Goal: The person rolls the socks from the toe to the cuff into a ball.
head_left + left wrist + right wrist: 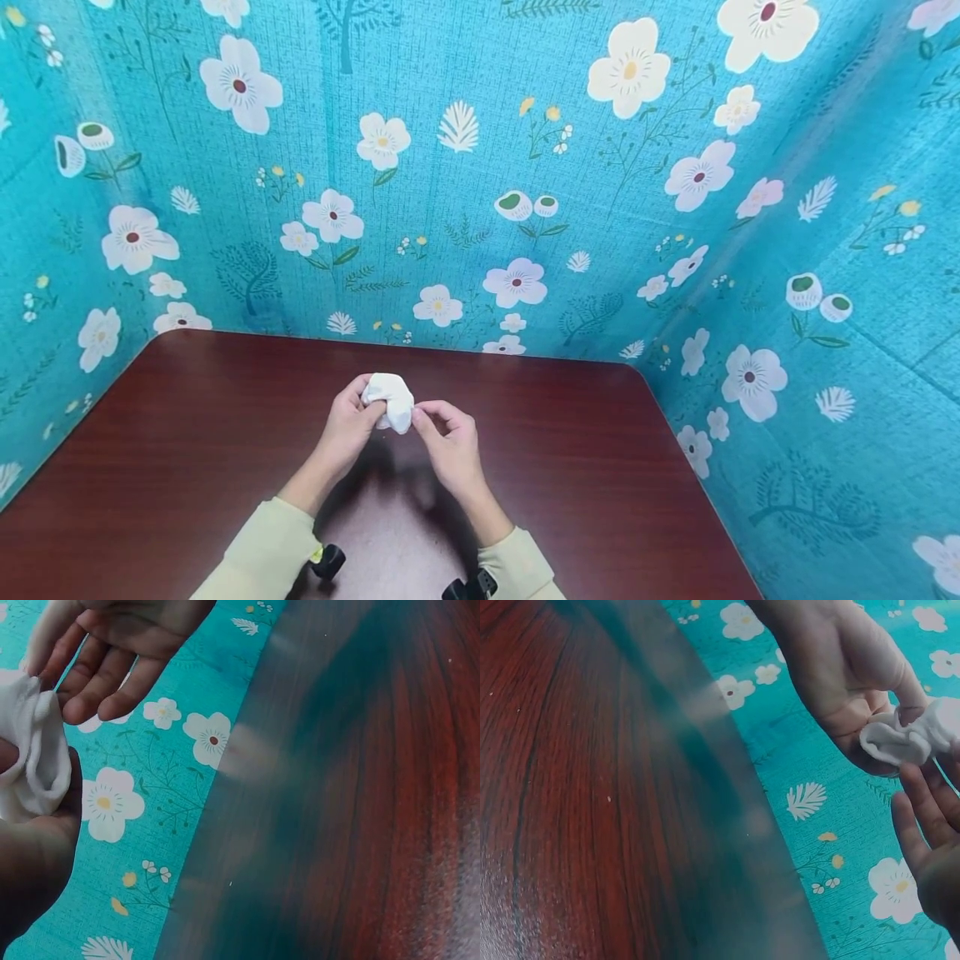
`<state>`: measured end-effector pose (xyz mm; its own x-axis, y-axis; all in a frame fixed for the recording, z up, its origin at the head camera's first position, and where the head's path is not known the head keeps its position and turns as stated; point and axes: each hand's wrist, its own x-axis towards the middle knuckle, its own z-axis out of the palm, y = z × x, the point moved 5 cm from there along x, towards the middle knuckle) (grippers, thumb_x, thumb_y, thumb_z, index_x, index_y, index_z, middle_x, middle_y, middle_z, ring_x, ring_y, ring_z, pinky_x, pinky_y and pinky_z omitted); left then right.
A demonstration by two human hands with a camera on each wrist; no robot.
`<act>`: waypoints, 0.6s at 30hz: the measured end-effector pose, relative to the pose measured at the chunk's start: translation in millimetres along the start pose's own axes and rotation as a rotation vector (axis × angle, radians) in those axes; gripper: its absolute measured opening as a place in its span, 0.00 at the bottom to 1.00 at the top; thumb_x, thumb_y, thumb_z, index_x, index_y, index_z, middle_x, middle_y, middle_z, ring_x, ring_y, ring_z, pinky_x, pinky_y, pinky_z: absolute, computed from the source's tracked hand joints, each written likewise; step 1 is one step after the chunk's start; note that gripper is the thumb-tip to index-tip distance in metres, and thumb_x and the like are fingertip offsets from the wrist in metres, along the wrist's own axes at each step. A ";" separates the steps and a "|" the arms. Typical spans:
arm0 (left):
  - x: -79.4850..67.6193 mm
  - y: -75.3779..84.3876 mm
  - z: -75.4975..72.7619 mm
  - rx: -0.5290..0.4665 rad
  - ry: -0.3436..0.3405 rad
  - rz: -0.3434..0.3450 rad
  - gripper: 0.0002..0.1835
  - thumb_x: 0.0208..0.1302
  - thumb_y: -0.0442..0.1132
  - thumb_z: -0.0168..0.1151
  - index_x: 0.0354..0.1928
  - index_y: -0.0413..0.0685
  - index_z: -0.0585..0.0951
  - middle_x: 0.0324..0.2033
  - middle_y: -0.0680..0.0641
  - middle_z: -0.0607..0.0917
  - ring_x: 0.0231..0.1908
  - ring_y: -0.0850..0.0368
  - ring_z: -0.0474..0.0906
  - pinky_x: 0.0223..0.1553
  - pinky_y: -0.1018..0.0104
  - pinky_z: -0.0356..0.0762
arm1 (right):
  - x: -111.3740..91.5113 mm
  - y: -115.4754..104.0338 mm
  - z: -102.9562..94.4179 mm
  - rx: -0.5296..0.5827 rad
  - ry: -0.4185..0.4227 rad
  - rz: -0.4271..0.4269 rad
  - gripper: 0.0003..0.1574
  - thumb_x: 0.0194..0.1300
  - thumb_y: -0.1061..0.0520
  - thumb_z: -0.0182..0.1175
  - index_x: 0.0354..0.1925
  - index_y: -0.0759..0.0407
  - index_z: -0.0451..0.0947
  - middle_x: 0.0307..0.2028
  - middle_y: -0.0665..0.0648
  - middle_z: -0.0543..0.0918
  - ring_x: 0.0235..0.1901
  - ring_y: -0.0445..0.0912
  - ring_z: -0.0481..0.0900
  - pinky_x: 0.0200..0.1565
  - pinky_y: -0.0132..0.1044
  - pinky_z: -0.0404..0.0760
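A bunched white cloth [392, 398], soft and sock-like with a folded, cuff-like opening, is held up above the table. My left hand [349, 425] grips it from the left, thumb pressed on the near side and fingers behind. From the right, my right hand [454, 446] pinches the cloth's edge between thumb and forefinger. The left wrist view shows the white cloth [41, 754] in the left hand [37, 859], the right hand [124, 641] reaching its upper edge. Folds of the cloth [896, 742] also show in the right wrist view; part is cut off by the frame.
Below both hands is a dark reddish-brown table [570, 467] with a glossy surface. A teal curtain [450, 225] printed with flowers stands behind it and along both sides. Dark devices, one by each cuff, are at the left wrist [327, 562] and right wrist [471, 586].
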<state>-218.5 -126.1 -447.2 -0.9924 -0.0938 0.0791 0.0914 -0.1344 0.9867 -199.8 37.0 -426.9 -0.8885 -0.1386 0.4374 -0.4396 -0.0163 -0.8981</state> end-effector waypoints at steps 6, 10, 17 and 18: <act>0.3 1.4 -1.2 0.012 -0.007 0.009 0.18 0.64 0.21 0.53 0.55 0.32 0.73 0.43 0.44 0.82 0.37 0.61 0.79 0.34 0.69 0.79 | -0.6 -27.6 6.1 -0.164 0.023 -0.070 0.04 0.60 0.72 0.65 0.36 0.68 0.84 0.29 0.61 0.86 0.28 0.43 0.81 0.32 0.35 0.83; 0.7 1.5 0.1 -0.033 -0.040 0.003 0.18 0.63 0.19 0.51 0.55 0.32 0.73 0.41 0.45 0.82 0.37 0.60 0.80 0.32 0.68 0.79 | 3.1 -5.8 7.9 -0.203 0.021 0.004 0.04 0.62 0.71 0.63 0.35 0.68 0.84 0.28 0.60 0.86 0.25 0.42 0.81 0.30 0.35 0.82; -0.5 0.9 3.8 -0.295 -0.094 -0.073 0.14 0.68 0.21 0.47 0.52 0.36 0.71 0.38 0.49 0.83 0.35 0.59 0.81 0.33 0.70 0.80 | 2.3 28.9 8.7 -0.227 -0.018 0.178 0.04 0.65 0.67 0.61 0.34 0.65 0.83 0.25 0.61 0.85 0.23 0.51 0.83 0.27 0.33 0.82; -0.8 0.9 4.1 -0.328 -0.100 -0.081 0.14 0.68 0.20 0.46 0.52 0.37 0.71 0.37 0.49 0.83 0.35 0.60 0.81 0.33 0.70 0.80 | 1.5 29.8 9.7 -0.236 -0.024 0.185 0.03 0.65 0.67 0.61 0.34 0.64 0.82 0.25 0.60 0.84 0.23 0.52 0.83 0.27 0.33 0.82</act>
<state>-218.0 -122.0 -445.7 -0.9992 0.0246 0.0319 0.0175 -0.4486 0.8936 -213.0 26.7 -453.4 -0.9543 -0.1413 0.2632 -0.2911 0.2422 -0.9255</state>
